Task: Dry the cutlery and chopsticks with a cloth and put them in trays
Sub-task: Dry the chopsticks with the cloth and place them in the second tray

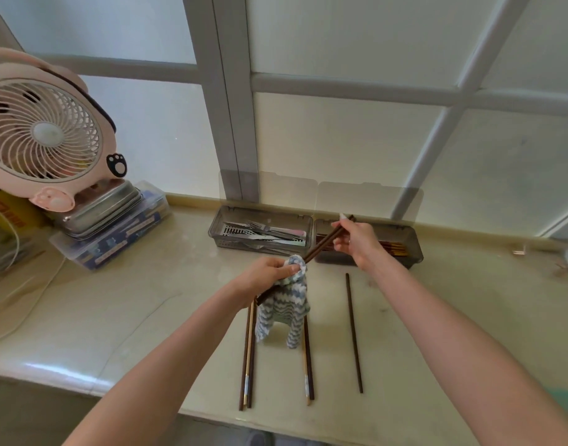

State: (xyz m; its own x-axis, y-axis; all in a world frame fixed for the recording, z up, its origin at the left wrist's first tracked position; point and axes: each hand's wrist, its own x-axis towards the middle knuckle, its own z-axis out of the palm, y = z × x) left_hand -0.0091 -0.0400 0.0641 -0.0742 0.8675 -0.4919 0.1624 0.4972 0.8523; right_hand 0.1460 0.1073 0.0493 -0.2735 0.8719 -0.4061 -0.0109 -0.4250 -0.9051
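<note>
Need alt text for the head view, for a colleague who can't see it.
The left hand grips a striped cloth around chopsticks that the right hand holds by the upper end. Several loose chopsticks lie on the counter before a cutlery tray and a chopstick tray.

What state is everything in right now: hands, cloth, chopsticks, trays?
Left hand: grips the blue-and-white striped cloth, wrapped round the dark brown chopsticks.
Right hand: pinches those chopsticks' upper end, held tilted above the beige counter.
Grey plastic cutlery tray: lid open, forks inside.
Grey plastic chopstick tray: lid open, chopsticks inside.
Loose chopsticks: lying flat on the counter.
</note>
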